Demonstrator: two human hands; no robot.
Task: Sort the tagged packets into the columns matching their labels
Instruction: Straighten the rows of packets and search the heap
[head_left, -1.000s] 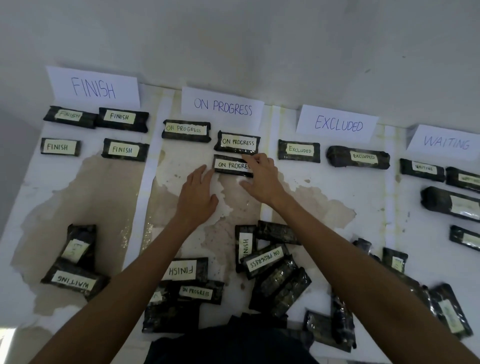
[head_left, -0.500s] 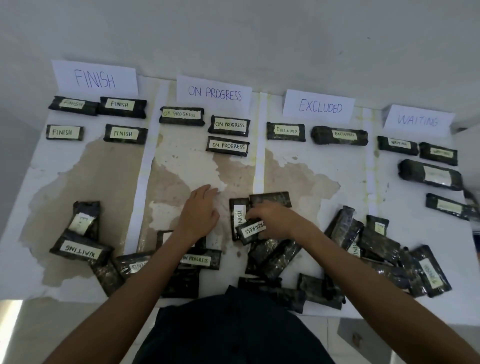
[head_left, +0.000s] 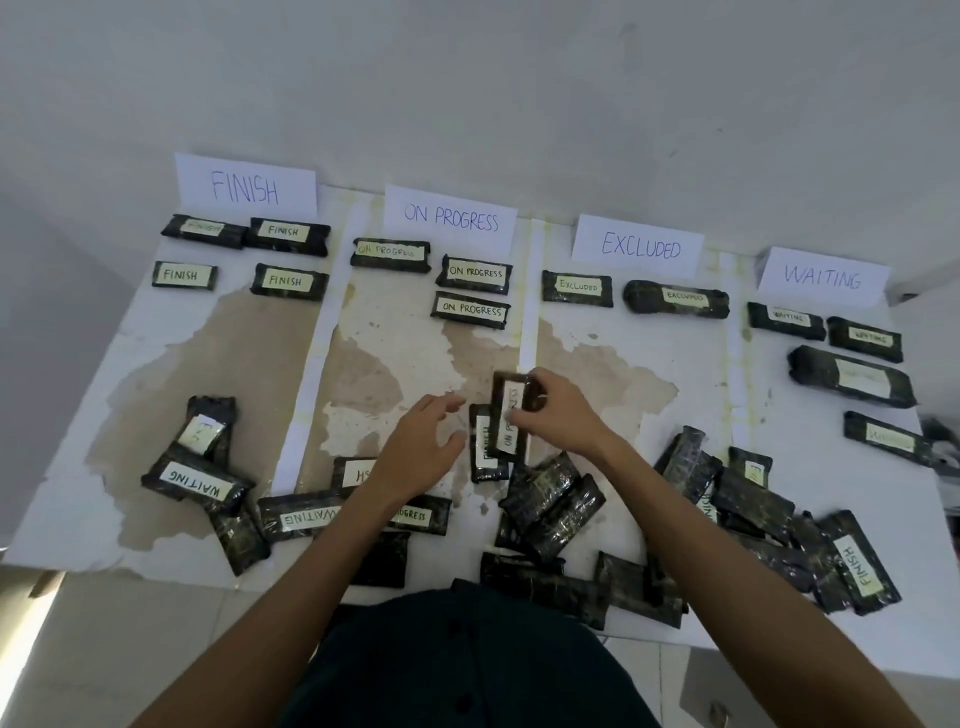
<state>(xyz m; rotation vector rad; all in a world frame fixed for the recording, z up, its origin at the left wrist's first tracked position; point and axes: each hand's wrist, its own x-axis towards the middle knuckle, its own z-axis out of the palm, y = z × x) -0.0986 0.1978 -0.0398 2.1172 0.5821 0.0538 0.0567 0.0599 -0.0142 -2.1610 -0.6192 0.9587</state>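
— What is gripped?
— The right hand (head_left: 561, 418) pinches a dark packet (head_left: 511, 422), fingers curled round its far end; the tag shows "ON PR" before they cover it.
— Where is that packet?
— It lies lengthwise, overlapping a FINISH-tagged packet (head_left: 483, 449), at the near end of the ON PROGRESS column (head_left: 395, 374), beside the white strip (head_left: 525, 332).
— The other hand?
— The left hand (head_left: 418, 449) holds nothing, its fingers loosely spread just left of the packet, over the table (head_left: 171, 364).

Four header cards (head_left: 245, 186), thirteen sorted packets (head_left: 284, 231)
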